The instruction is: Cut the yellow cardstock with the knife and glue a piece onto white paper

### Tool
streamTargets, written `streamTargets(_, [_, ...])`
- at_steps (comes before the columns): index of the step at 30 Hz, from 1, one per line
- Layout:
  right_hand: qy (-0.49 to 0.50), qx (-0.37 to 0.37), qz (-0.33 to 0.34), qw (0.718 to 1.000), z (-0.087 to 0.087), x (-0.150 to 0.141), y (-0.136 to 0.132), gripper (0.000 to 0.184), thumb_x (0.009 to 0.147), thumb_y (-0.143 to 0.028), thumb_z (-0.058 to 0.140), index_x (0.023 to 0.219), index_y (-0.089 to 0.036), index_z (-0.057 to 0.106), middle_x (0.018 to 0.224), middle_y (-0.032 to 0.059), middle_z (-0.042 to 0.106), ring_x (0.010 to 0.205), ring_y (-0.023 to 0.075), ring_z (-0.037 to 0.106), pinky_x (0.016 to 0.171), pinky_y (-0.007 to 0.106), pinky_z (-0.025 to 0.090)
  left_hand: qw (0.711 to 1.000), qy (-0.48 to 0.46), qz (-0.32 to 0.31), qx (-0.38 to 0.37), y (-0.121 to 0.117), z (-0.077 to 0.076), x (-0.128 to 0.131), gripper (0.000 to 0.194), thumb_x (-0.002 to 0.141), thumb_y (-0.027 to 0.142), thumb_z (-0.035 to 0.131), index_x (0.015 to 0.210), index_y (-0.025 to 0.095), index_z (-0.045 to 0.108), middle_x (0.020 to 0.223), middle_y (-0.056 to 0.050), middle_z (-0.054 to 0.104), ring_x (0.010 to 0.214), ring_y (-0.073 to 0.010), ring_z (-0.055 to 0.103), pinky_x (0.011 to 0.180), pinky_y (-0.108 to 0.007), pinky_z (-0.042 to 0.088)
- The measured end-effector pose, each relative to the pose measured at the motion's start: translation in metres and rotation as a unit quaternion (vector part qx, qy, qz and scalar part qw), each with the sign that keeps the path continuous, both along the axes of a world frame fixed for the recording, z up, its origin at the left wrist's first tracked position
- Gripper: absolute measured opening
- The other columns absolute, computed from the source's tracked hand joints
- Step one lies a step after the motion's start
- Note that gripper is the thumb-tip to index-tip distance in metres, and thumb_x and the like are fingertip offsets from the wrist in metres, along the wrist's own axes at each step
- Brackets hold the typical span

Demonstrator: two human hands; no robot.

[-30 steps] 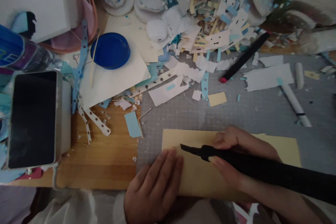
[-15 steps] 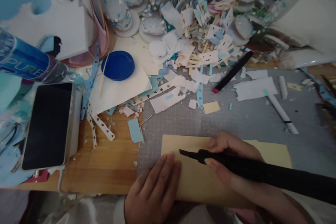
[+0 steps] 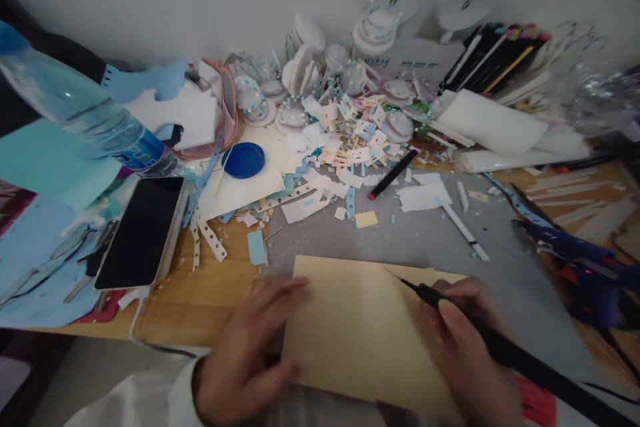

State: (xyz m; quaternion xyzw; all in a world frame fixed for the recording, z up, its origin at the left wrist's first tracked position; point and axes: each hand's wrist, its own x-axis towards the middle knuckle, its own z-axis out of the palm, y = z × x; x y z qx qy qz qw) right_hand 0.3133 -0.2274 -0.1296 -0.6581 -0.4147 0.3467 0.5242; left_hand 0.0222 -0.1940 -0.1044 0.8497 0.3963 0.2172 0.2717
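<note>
A sheet of yellowish card [image 3: 350,320] lies at the front of the grey cutting mat [image 3: 320,237], with a second layer showing under its right side. At its left edge is my left hand [image 3: 250,347], thumb and fingers apart, somewhat blurred. My right hand [image 3: 465,333] is closed around a black craft knife [image 3: 505,343]. The knife's thin tip points left and up over the upper part of the card; whether it touches is unclear. Part of the card's right side is hidden behind the right hand.
A phone [image 3: 143,233] and a tilted water bottle [image 3: 95,113] stand left. Behind the mat lie a blue lid [image 3: 243,160], a heap of paper scraps [image 3: 350,137] and a black pen [image 3: 393,175]. A white pen [image 3: 465,232] and a blue glue gun [image 3: 580,260] are right.
The view has tilted up and shows more of the back. My left hand has gone from lying on the card to its left edge. The knife tip has shifted right.
</note>
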Motion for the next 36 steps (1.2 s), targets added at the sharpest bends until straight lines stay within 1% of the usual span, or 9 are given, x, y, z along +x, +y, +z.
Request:
streamTargets(1, [0.002,0.001,0.000,1.000,-0.005,0.000,-0.003,0.022,0.082,-0.041,0.065,0.078,-0.023,0.053,0.066,-0.0021,0.056,0.055,0.0133,0.047,0.048,0.025,0.037,0.999,-0.002,0.031,-0.011,0.007,0.003,0.000,0.042,0.097,0.034,0.041,0.135,0.019,0.047,0.136,-0.014,0.055,0.126,-0.0241,0.051,0.102,-0.039,0.044])
streamTargets(3, [0.002,0.007,-0.003,1.000,-0.014,-0.001,-0.006,0.021,0.081,-0.039,0.067,0.079,-0.023,0.054,0.068,-0.0015,0.057,0.057,0.0137,0.049,0.049,0.025,0.037,0.997,0.016,0.072,0.004,0.020,0.006,0.003,0.037,0.092,0.025,0.050,0.129,0.019,0.052,0.131,-0.013,0.058,0.121,-0.0232,0.054,0.100,-0.038,0.047])
streamTargets(7, [0.015,0.019,0.005,1.000,-0.017,-0.002,-0.003,0.019,0.081,-0.038,0.066,0.080,-0.024,0.054,0.069,-0.0008,0.056,0.058,0.0146,0.051,0.049,0.025,0.037,0.997,0.050,0.057,0.032,0.042,0.006,0.016,0.034,0.088,0.018,0.054,0.122,0.019,0.057,0.116,-0.010,0.065,0.109,-0.0226,0.061,0.095,-0.040,0.051])
streamTargets(12, [0.023,0.025,-0.007,0.999,-0.015,-0.001,-0.002,0.020,0.080,-0.039,0.068,0.079,-0.023,0.055,0.070,-0.0015,0.057,0.058,0.0133,0.051,0.049,0.024,0.038,0.996,0.086,0.032,0.004,0.055,0.008,0.022,0.030,0.087,0.017,0.057,0.116,0.020,0.058,0.106,-0.008,0.065,0.102,-0.0217,0.062,0.088,-0.038,0.053])
streamTargets(18, [0.045,0.029,0.026,0.998,-0.016,0.000,-0.002,0.017,0.082,-0.035,0.066,0.079,-0.023,0.054,0.071,-0.0020,0.055,0.059,0.0122,0.050,0.050,0.024,0.036,0.989,0.148,0.004,-0.009,0.063,0.014,0.025,0.031,0.085,0.015,0.060,0.115,0.019,0.057,0.108,-0.008,0.061,0.104,-0.0225,0.060,0.086,-0.036,0.052])
streamTargets(23, [0.054,0.042,0.027,0.997,-0.016,0.001,-0.001,0.018,0.080,-0.034,0.068,0.079,-0.022,0.055,0.071,-0.0013,0.054,0.060,0.0126,0.050,0.049,0.023,0.037,0.984,0.173,-0.027,-0.019,0.070,0.017,0.027,0.023,0.083,0.013,0.058,0.104,0.021,0.057,0.085,0.000,0.064,0.080,-0.0169,0.064,0.071,-0.028,0.052])
streamTargets(29, [0.048,0.040,0.031,0.998,-0.019,0.003,-0.001,0.017,0.079,-0.035,0.069,0.081,-0.023,0.056,0.072,-0.0010,0.058,0.058,0.0125,0.050,0.048,0.022,0.039,0.979,0.202,-0.011,0.006,0.068,0.021,0.027,0.021,0.087,0.022,0.056,0.108,0.018,0.056,0.103,-0.004,0.062,0.099,-0.0232,0.061,0.083,-0.036,0.050])
streamTargets(33, [0.057,0.034,0.032,0.997,-0.021,0.003,-0.002,0.019,0.080,-0.035,0.068,0.080,-0.023,0.055,0.069,-0.0019,0.056,0.055,0.0114,0.049,0.046,0.022,0.036,0.977,0.215,0.000,-0.005,0.067,0.020,0.029,0.025,0.081,0.017,0.064,0.105,0.019,0.055,0.103,-0.006,0.063,0.096,-0.0226,0.062,0.081,-0.035,0.051])
streamTargets(36, [0.058,0.026,0.033,0.997,-0.019,0.003,-0.002,0.019,0.079,-0.035,0.069,0.079,-0.023,0.054,0.067,-0.0024,0.055,0.054,0.0113,0.048,0.046,0.022,0.035,0.975,0.220,-0.001,-0.029,0.074,0.020,0.031,0.023,0.079,0.019,0.067,0.098,0.020,0.055,0.092,-0.003,0.064,0.086,-0.0210,0.063,0.072,-0.031,0.050])
